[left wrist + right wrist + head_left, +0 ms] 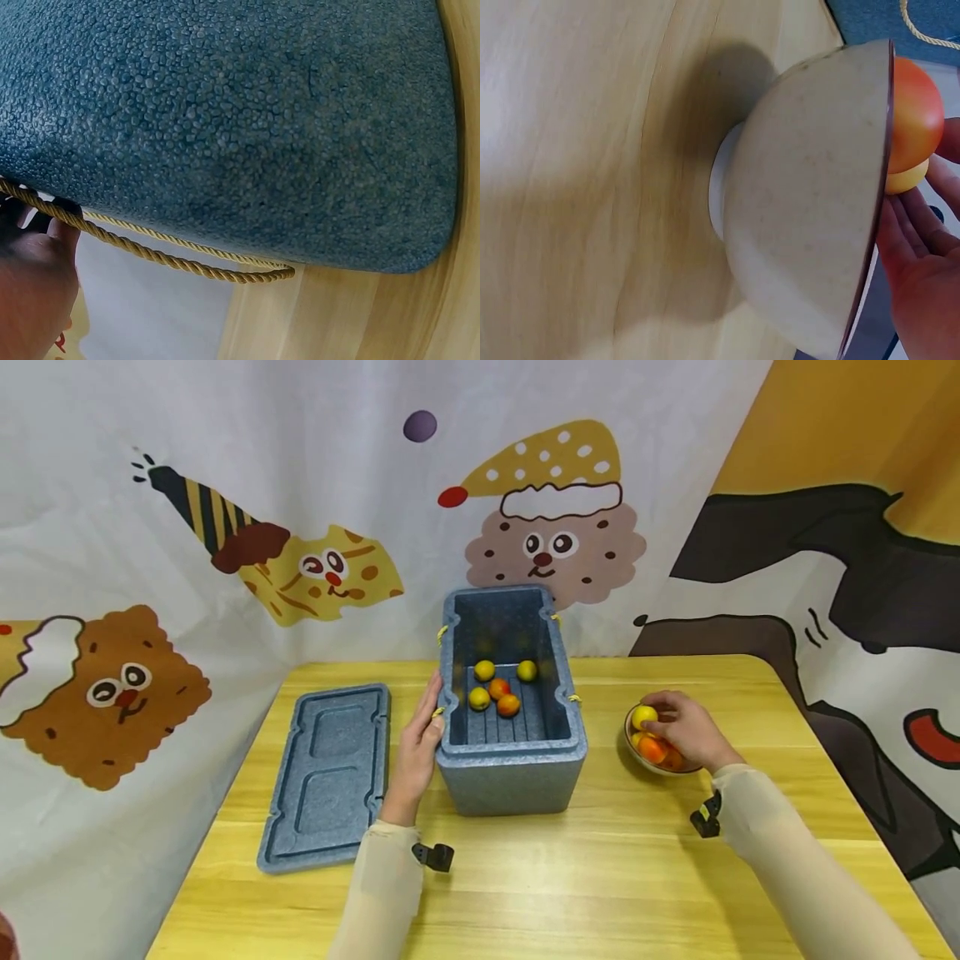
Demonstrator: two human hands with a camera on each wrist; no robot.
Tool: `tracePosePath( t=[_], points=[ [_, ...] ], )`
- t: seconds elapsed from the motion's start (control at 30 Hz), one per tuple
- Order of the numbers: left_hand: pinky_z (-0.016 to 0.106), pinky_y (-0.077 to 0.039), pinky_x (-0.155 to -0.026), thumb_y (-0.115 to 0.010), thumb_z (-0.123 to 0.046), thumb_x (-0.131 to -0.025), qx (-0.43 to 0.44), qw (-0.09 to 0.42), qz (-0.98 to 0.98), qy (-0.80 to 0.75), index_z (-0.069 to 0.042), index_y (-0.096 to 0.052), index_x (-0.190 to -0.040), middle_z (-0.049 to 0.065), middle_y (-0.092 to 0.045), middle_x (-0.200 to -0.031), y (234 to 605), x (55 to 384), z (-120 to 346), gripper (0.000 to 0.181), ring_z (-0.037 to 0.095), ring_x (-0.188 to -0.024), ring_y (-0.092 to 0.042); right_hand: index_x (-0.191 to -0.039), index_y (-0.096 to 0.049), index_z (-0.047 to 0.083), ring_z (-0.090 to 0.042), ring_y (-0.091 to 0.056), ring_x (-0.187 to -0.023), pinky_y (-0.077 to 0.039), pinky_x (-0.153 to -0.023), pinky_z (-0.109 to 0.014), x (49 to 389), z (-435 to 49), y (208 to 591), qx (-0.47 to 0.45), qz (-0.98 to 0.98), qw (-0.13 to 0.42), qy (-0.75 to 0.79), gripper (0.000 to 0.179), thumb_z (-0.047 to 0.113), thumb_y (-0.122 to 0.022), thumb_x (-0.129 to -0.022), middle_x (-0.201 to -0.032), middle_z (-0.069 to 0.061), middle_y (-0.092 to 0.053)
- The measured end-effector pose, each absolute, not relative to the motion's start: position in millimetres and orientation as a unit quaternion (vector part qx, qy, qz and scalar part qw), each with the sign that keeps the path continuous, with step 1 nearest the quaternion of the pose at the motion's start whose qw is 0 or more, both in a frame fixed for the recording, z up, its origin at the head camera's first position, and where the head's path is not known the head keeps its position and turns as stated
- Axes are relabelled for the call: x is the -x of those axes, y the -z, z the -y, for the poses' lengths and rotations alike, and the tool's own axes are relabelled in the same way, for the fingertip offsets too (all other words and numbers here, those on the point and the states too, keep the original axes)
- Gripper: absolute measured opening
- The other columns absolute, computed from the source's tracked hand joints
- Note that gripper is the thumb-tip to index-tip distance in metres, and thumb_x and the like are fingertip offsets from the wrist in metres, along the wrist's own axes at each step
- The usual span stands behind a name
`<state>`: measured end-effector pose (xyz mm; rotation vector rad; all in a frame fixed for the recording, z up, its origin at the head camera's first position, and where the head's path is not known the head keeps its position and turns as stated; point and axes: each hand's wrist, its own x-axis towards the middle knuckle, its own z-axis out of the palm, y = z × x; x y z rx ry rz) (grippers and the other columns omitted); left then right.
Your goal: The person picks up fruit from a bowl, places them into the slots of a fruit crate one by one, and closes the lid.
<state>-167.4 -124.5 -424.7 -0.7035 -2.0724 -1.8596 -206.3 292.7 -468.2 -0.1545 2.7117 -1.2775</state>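
Note:
My left hand (420, 743) lies along the left side of a grey-blue foam box (512, 783), fingers extended against its wall near a yellow rope handle (180, 262). Inside the box are several small fruits, among them a yellow one (478, 697) and an orange-red one (508, 705). To the right, my right hand (688, 727) reaches over a cream bowl (802, 187) with a dark rim. Thumb and fingers pinch a yellow fruit (644, 717) at the top of the bowl. An orange-red fruit (917, 116) sits just beside it, above the rim.
The box's foam lid (326, 777) lies flat on the wooden table (510, 885), left of my left arm. Behind the table's back edge hangs a curtain (337, 427) printed with cartoon figures, close behind the box.

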Motion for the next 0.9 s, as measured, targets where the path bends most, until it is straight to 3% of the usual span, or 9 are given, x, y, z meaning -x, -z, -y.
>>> tracePosePath(
  t=[0.33,0.9],
  points=[
    [0.032,-0.018,-0.114,-0.036,0.011,-0.096,0.246,0.135,0.715,0.640,0.016,-0.025,-0.147,0.031,-0.020,-0.154,425,167,125,0.052,0.044,-0.144,-0.015,-0.128,-0.055,-0.005,-0.050,-0.051,-0.117,-0.045,-0.093,-0.057,207,-290,474,0.066,-0.915,0.072,0.391,0.037,0.003,-0.065,-0.093,-0.130,-0.027,-0.047],
    [0.033,-0.020,-0.114,-0.037,0.010,-0.096,0.242,0.132,0.719,0.638,0.016,-0.027,-0.146,0.032,-0.020,-0.154,424,167,125,0.052,0.044,-0.143,-0.016,-0.126,-0.057,-0.001,-0.045,-0.052,-0.117,-0.042,-0.096,-0.058,209,-294,481,0.046,-0.911,0.071,0.404,0.036,0.008,-0.067,-0.093,-0.129,-0.022,-0.050]
  ],
)
